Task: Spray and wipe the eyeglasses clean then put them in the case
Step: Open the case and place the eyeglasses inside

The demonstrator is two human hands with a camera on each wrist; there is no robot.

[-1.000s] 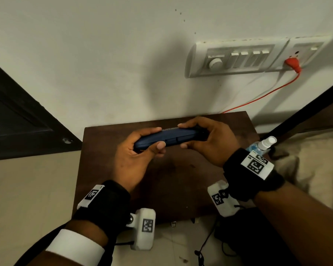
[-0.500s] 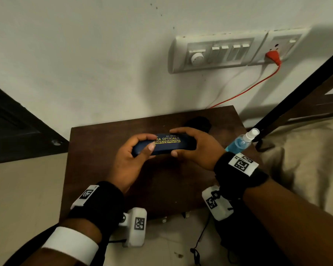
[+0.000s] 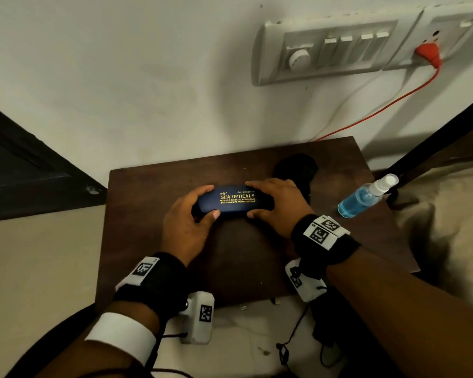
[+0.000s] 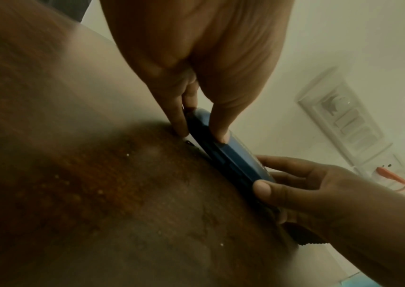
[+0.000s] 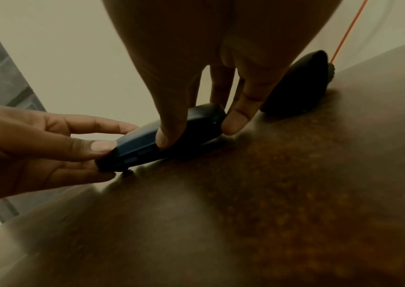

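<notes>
**Closed case held at both ends**

The blue case (image 3: 236,202) lies lid shut on the brown table (image 3: 153,227). The left hand (image 3: 187,223) grasps its nine o'clock end, the right hand (image 3: 277,204) its three o'clock end. At three o'clock, well apart, a spray bottle (image 3: 362,199) holds blue liquid. Whatever the case contains is hidden.

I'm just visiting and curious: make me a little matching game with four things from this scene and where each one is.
Things:
1. eyeglasses case
2. spray bottle
3. red plug
4. black cloth

Places:
A. in the wall socket
B. held at both ends by the left hand and right hand
C. lying near the table's right edge
D. at the table's back, behind the right hand

Pairs: 1-B, 2-C, 3-A, 4-D
</notes>
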